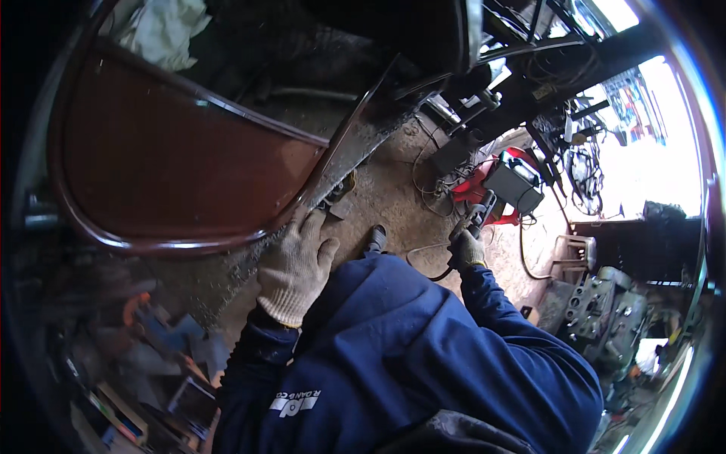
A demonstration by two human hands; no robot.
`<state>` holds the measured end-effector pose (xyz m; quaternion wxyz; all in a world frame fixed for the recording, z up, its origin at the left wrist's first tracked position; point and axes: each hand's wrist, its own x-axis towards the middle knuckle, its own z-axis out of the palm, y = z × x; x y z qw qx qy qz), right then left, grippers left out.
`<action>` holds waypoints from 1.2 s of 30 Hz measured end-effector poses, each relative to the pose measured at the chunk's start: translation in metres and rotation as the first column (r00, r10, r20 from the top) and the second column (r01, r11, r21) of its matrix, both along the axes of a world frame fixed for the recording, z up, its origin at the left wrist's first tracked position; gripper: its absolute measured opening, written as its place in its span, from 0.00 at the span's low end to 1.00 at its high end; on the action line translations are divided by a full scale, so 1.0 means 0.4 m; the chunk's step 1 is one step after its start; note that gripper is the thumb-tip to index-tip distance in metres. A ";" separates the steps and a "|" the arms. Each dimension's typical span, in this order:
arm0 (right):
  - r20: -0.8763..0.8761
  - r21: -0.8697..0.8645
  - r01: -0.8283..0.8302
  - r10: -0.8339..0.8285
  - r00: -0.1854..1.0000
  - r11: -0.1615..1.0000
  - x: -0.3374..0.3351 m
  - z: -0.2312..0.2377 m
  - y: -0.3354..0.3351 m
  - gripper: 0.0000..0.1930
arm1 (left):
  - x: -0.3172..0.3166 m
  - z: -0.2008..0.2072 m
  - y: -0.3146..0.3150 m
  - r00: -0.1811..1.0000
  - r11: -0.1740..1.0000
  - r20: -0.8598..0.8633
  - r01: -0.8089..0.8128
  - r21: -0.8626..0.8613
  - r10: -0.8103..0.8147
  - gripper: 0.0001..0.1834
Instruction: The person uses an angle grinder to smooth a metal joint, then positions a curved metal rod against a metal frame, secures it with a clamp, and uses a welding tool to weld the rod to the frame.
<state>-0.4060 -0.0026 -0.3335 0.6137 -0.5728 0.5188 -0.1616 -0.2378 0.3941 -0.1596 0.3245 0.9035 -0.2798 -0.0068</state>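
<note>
- Presently, head view: your left hand (pixel 297 259), thumb spread, is at the brown panel (pixel 181 163), left — whether it grips, I cannot tell.
- Your right hand (pixel 466 251) is wrapped around a metallic tool (pixel 482 210), right — near a grey box (pixel 514 188).

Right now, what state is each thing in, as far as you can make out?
Brown panel: glossy, rim curved.
Left hand: gloved, open, at the panel's edge; contact unclear.
Right hand: gloved, closed around the handheld tool.
Handheld tool: held; running or not, cannot tell.
Pale cloth: crumpled.
Dark cable: slack, curving.
</note>
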 end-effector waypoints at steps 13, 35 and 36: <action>-0.009 0.078 0.241 -0.241 0.970 0.967 -0.051 -0.049 0.009 0.07 | 0.064 -0.085 0.006 0.988 0.989 0.089 0.120 0.091 -0.128 0.15; -0.189 0.147 0.346 -0.317 0.929 0.927 -0.120 -0.150 0.052 0.10 | 0.063 -0.117 -0.019 0.995 0.975 -0.080 0.072 0.210 -0.056 0.18; -0.195 0.150 0.344 -0.313 0.929 0.927 -0.130 -0.155 0.053 0.10 | 0.058 -0.122 -0.018 0.995 0.977 -0.084 0.067 0.203 -0.051 0.17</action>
